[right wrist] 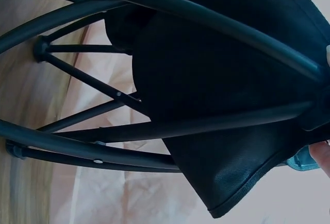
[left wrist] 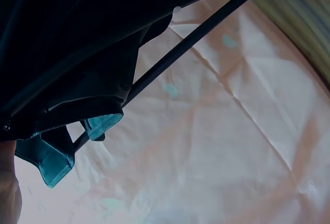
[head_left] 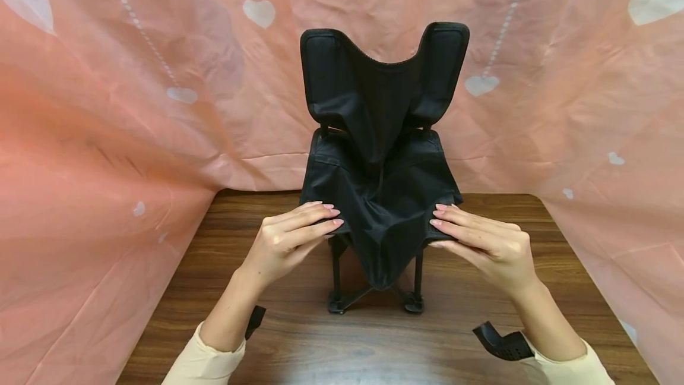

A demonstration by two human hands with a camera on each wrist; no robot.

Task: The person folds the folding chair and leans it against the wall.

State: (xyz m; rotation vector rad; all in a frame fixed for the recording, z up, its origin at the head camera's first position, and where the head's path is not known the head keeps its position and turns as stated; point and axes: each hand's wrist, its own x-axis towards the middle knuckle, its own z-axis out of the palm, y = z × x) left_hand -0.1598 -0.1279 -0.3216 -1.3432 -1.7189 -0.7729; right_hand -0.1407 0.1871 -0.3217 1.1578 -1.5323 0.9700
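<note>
A small black folding chair (head_left: 382,153) stands upright in the middle, its fabric back rising in two peaks and its seat sagging to a point at the front. My left hand (head_left: 291,236) grips the seat's front left corner, fingers on top and thumb mostly hidden. The front right corner is held the same way by my right hand (head_left: 483,242). Beneath the seat, the right wrist view shows crossed dark tubes of the chair frame (right wrist: 154,131). In the left wrist view, the seat's underside (left wrist: 77,69) and a slanting tube show, with part of a finger at the left edge.
The chair's feet (head_left: 336,303) rest on a brown wood-grain table (head_left: 256,349). Pink cloth (head_left: 123,153) printed with white hearts hangs behind and along both sides. Black wrist mounts (head_left: 502,342) stick out by my cream sleeves (head_left: 205,361).
</note>
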